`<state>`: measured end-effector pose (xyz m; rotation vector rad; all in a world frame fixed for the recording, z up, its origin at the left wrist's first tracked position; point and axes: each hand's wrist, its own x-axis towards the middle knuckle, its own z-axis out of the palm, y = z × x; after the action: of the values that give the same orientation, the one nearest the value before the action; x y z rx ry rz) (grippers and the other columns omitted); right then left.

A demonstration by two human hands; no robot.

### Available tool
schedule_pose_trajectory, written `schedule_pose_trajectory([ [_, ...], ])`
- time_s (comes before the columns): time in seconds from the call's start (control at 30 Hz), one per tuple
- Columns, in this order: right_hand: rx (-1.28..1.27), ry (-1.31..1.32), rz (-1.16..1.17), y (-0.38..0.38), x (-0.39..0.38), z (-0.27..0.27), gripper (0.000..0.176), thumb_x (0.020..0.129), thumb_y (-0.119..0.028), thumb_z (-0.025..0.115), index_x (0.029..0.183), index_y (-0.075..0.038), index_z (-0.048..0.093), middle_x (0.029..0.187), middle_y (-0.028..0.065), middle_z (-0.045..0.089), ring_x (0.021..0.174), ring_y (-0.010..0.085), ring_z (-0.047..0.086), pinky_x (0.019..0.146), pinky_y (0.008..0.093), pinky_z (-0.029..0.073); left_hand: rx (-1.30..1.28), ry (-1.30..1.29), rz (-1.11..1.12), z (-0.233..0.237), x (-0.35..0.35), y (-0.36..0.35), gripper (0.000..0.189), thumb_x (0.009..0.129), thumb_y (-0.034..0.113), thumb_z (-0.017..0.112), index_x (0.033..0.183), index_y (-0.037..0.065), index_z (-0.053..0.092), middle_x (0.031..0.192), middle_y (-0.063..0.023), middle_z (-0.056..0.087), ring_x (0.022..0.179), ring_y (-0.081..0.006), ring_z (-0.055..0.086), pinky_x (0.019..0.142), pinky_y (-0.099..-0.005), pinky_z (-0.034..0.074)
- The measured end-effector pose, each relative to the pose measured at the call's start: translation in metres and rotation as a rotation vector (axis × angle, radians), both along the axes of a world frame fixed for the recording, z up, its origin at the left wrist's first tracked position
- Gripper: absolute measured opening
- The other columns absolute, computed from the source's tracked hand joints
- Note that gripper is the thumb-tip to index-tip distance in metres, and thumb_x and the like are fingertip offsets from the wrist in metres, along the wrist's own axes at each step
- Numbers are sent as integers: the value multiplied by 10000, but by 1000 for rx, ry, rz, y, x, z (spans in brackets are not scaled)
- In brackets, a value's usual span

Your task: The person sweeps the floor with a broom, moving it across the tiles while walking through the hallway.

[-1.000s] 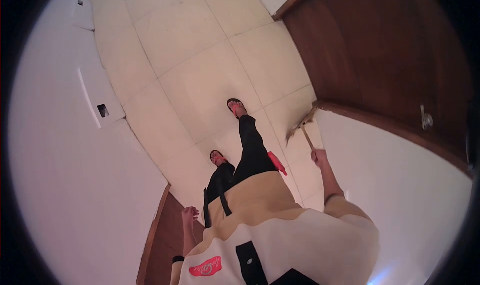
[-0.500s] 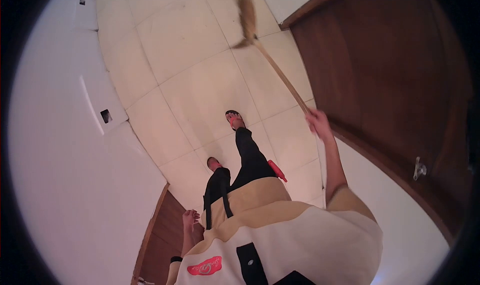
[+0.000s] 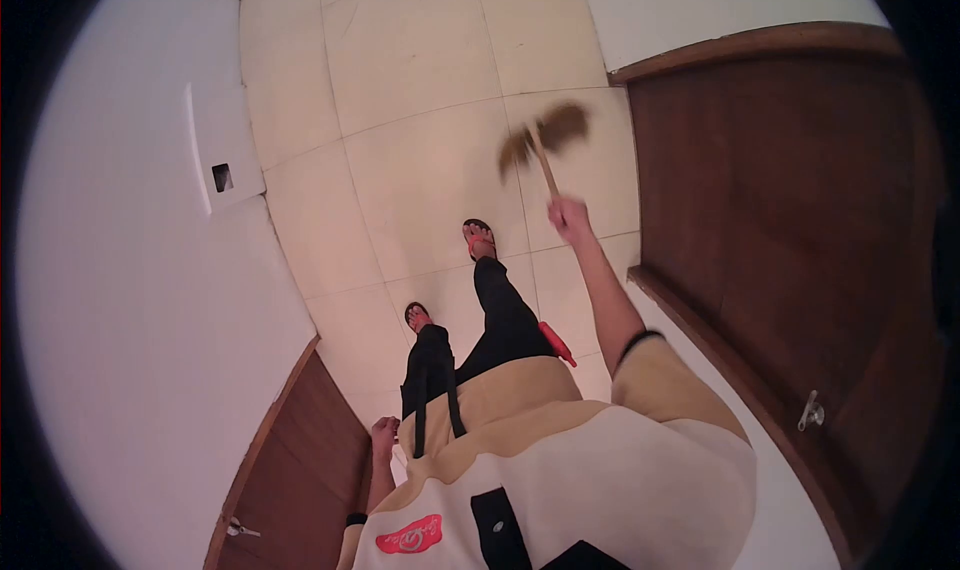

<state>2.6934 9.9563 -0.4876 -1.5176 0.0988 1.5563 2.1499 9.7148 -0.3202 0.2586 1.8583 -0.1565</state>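
Note:
My right hand [image 3: 568, 220] is closed round the light wooden handle of a broom [image 3: 541, 160], out in front of me on the right. The broom's brown bristle head is blurred by motion over the floor tiles, and I cannot tell whether it touches them. At my left side, near my hip, my left hand [image 3: 384, 434] hangs low with its fingers curled in. It is small in the view, and whether it holds anything cannot be made out.
Pale floor tiles [image 3: 420, 170] run ahead between white walls. A brown wooden door [image 3: 770, 190] with a metal handle stands on the right, another [image 3: 300, 450] at the lower left. A wall plate has a dark square opening [image 3: 222, 177]. My sandalled feet are on the tiles.
My right hand has moved left and slightly up, and the broom head has come down and right, closer to me. The wall and doors have shifted in view.

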Motion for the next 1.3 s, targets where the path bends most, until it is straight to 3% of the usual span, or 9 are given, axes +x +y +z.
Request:
schedule_pose_trajectory([
  [0.17,153,-263,227,121,23,55,74,766,-93,494,784,-24,517,537,-9,408,363,52,317,319,219,265,-23,72,-7,25,4,9,157,787,195,448,785,62,532,647,-33,541,561,-122,530,460,-256,426],
  [0.23,167,-557,388,81,36,101,175,773,-94,508,935,-35,537,572,-12,421,378,39,328,312,203,264,-30,72,32,25,-1,-4,166,790,206,450,785,61,530,653,-36,545,566,-125,534,461,-259,430],
  [0.37,-86,-1075,602,-41,52,213,402,724,-23,514,1122,-32,464,1006,173,549,963,207,522,796,284,405,-71,38,40,18,12,-10,202,798,230,458,795,47,544,662,-40,552,573,-129,536,461,-267,441],
  [0.47,-316,-1257,634,-98,50,242,334,720,-22,487,1051,25,497,953,183,565,899,208,550,758,292,423,-13,10,-119,8,22,-12,226,796,239,473,806,32,562,655,-40,551,574,-118,528,461,-253,431],
  [0.67,-264,-472,103,-22,104,49,138,674,0,439,537,-13,455,443,46,417,347,131,382,323,276,277,117,-33,-132,-26,-4,-13,215,794,236,477,818,43,569,653,-39,553,565,-115,513,481,-258,428],
  [0.77,1,-171,130,55,86,3,57,769,-73,480,744,-22,470,509,-10,383,363,63,303,317,204,250,-15,21,5,-3,-2,27,186,809,237,452,784,70,529,646,-30,555,563,-120,524,465,-260,415],
  [0.97,119,-433,356,22,82,123,364,779,-85,500,1138,-48,450,560,-41,374,389,33,317,320,186,258,-15,22,-4,7,-22,35,154,802,208,450,774,76,523,635,-33,558,533,-120,527,446,-251,406],
  [1.13,-226,-720,520,-137,72,222,314,784,-85,479,1093,-28,475,542,-11,414,367,53,370,318,223,315,-30,38,-98,5,29,46,171,789,203,463,759,52,539,608,-29,546,506,-103,505,444,-244,404],
  [1.3,-534,-406,296,-222,48,176,57,767,-61,461,758,-14,492,539,-13,383,341,57,332,284,210,271,212,-102,-43,-44,13,-11,202,784,199,489,758,18,575,630,-37,545,548,-97,501,453,-235,406],
])
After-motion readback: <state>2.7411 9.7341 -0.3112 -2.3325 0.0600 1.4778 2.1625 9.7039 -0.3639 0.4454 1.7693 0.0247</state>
